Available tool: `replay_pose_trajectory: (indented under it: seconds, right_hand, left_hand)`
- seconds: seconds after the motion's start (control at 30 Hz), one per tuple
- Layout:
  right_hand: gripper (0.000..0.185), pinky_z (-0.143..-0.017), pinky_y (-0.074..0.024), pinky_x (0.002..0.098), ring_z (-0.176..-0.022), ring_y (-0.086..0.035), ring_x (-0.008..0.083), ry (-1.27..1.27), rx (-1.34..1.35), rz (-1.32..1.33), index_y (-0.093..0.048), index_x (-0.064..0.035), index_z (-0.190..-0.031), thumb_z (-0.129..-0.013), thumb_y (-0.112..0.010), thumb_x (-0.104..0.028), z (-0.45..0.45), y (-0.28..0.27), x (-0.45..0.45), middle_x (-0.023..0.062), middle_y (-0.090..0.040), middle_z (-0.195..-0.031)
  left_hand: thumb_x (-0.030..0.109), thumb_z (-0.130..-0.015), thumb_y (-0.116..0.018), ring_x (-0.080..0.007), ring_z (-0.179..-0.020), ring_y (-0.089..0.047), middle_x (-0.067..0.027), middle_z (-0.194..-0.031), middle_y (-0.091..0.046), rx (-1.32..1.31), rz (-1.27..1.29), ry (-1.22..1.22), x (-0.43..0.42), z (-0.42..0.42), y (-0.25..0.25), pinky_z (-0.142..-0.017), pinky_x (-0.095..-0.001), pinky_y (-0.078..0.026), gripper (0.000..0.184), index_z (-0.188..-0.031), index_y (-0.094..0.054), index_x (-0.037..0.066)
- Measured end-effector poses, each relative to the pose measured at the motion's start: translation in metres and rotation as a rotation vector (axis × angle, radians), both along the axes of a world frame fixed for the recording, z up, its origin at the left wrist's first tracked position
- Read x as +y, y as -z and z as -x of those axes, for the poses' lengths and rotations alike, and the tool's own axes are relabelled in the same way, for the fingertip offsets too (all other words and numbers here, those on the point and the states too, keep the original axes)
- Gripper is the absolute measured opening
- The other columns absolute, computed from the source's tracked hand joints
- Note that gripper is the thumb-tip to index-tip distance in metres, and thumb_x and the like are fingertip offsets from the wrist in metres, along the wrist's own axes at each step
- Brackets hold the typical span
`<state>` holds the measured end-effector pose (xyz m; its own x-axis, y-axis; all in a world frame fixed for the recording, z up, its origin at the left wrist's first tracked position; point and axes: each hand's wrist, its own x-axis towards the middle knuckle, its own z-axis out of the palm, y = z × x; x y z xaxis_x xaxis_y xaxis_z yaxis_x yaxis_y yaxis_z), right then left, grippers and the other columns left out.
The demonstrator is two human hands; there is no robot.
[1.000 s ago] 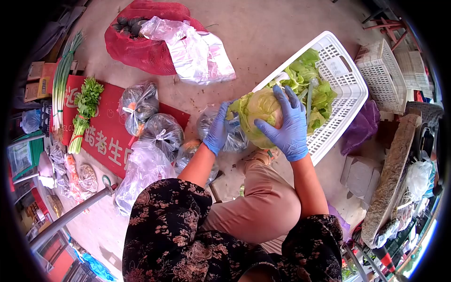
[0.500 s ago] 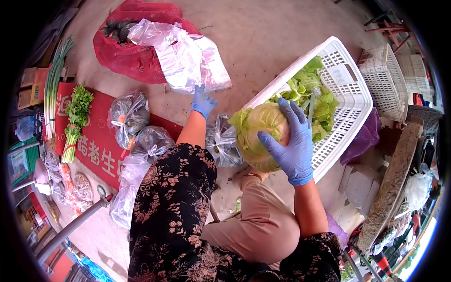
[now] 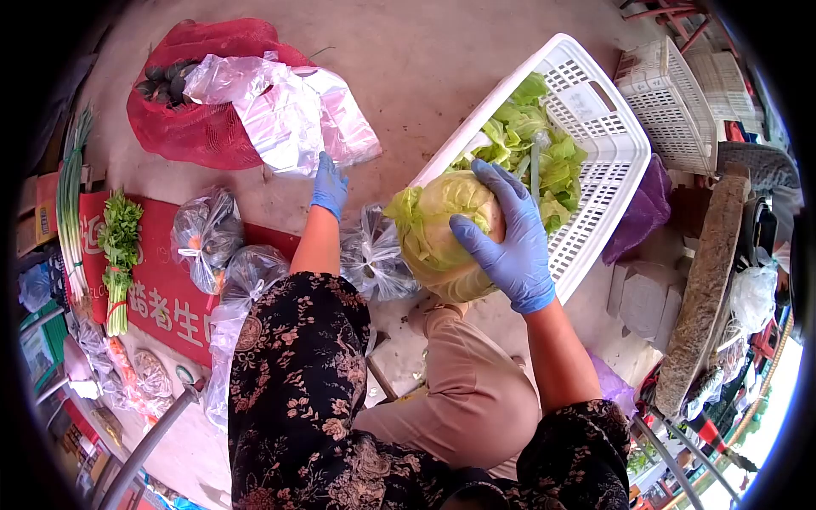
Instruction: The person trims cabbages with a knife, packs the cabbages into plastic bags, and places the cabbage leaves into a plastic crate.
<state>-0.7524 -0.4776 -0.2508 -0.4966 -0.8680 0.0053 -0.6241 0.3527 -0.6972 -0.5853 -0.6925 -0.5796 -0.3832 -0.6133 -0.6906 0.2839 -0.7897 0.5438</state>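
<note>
My right hand (image 3: 514,242), in a blue glove, grips a round pale-green cabbage (image 3: 438,225) from above, fingers spread over its right side. The cabbage is in front of the near left edge of a white perforated basket (image 3: 603,200) that holds leafy greens (image 3: 552,174). My left hand (image 3: 328,189), also blue-gloved, is stretched out at the lower edge of a stack of clear plastic bags (image 3: 285,115). Its fingers extend forward and hold nothing visible; whether the fingertips touch the bags is unclear. The bags lie over a red mesh sack (image 3: 200,140) with dark-green round vegetables inside.
Tied clear bags of vegetables (image 3: 208,234) stand left of my arm, another bag (image 3: 378,255) just right of it. Celery (image 3: 121,255) and green onions (image 3: 72,204) lie over a red mat (image 3: 170,314). White crates (image 3: 667,93) and a stone slab (image 3: 705,289) are at right.
The view has shifted, so most of the scene sits further left. My left hand's fingers are closer together beside the bags. My right hand still grips the cabbage.
</note>
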Motion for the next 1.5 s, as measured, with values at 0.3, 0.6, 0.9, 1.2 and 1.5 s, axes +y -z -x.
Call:
replay_pose_trajectory:
  seconds: [0.3, 0.6, 0.9, 1.2, 1.5]
  right_hand:
    - [0.061, -0.096, -0.0340, 0.0410, -0.115, -0.042, 0.0344, 0.020, 0.037, 0.038, -0.050, -0.0053, -0.119, -0.070, -0.068, -0.035, -0.016, -0.001, 0.005, 0.0195, -0.047, -0.121]
    - [0.051, -0.086, -0.0415, 0.0385, -0.098, -0.053, 0.0339, -0.005, 0.058, -0.025, -0.057, 0.0008, -0.106, -0.071, -0.067, -0.035, -0.003, -0.003, -0.042, 0.0194, -0.056, -0.105]
    - [0.050, -0.083, -0.0439, 0.0343, -0.092, -0.058, 0.0300, -0.036, -0.145, -0.122, -0.056, 0.0041, -0.106, -0.073, -0.065, -0.033, 0.018, 0.001, -0.055, 0.0191, -0.058, -0.101]
    - [0.047, -0.085, -0.0423, 0.0373, -0.095, -0.055, 0.0332, -0.038, -0.072, -0.073, -0.056, 0.0021, -0.105, -0.074, -0.063, -0.033, 0.017, 0.002, -0.050, 0.0191, -0.057, -0.104]
    - [0.050, -0.085, -0.0426, 0.0400, -0.097, -0.053, 0.0341, 0.001, 0.159, -0.114, -0.057, -0.0045, -0.107, -0.072, -0.062, -0.040, -0.003, -0.003, -0.038, 0.0155, -0.056, -0.110]
  left_hand:
    - [0.052, -0.087, -0.041, -0.0239, -0.135, -0.011, -0.0080, -0.146, -0.015, 0.050, 0.149, 0.032, -0.004, -0.043, -0.033, -0.106, -0.0385, -0.013, 0.071, -0.138, -0.023, 0.006]
    - [0.044, -0.087, -0.044, -0.0254, -0.128, -0.027, -0.0080, -0.137, -0.033, -0.128, 0.324, 0.076, -0.037, -0.036, -0.048, -0.103, -0.0387, -0.023, 0.056, -0.129, -0.040, 0.007]
    - [0.039, -0.070, -0.068, -0.0410, -0.130, -0.009, -0.0325, -0.133, -0.026, -1.336, 0.759, 0.103, -0.093, -0.048, -0.013, -0.108, -0.0415, -0.012, 0.040, -0.106, -0.063, 0.021]
    - [0.013, -0.069, -0.068, -0.0128, -0.072, -0.054, -0.0067, -0.085, -0.059, -0.685, 0.596, 0.017, -0.118, -0.052, 0.020, -0.066, -0.0237, -0.043, 0.037, -0.103, -0.059, -0.001]
    - [0.005, -0.066, -0.054, -0.0152, -0.054, -0.049, -0.0001, -0.060, -0.052, 0.050, 0.096, -0.208, -0.100, -0.048, -0.010, -0.054, -0.0272, -0.045, 0.002, -0.067, -0.054, 0.003]
